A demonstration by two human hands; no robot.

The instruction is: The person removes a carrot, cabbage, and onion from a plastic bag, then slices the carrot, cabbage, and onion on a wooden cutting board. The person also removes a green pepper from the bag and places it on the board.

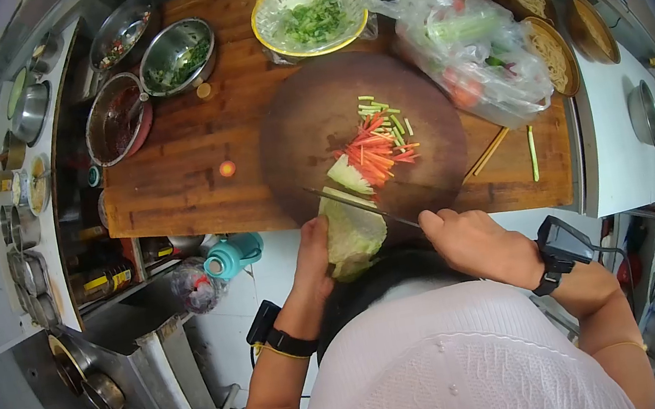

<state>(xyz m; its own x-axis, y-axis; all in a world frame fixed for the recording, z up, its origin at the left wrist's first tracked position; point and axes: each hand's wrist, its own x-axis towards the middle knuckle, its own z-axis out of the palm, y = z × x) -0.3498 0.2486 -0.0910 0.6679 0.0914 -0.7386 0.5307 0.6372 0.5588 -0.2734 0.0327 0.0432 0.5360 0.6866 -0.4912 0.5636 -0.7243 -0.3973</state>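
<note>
My left hand holds a pale green cabbage leaf at the near edge of the round wooden board. My right hand is closed round the handle of a knife, whose blade lies across the leaf. A cut piece of leaf sits just beyond the blade. Orange-red strips are heaped on the board, with short green sticks beside and behind them. The knife's handle is mostly hidden in my right hand.
Behind the board are a yellow-rimmed bowl of chopped greens and a clear bag of vegetables. Metal bowls stand at the left. Chopsticks and a green stick lie at the right. A turquoise flask is below the table's edge.
</note>
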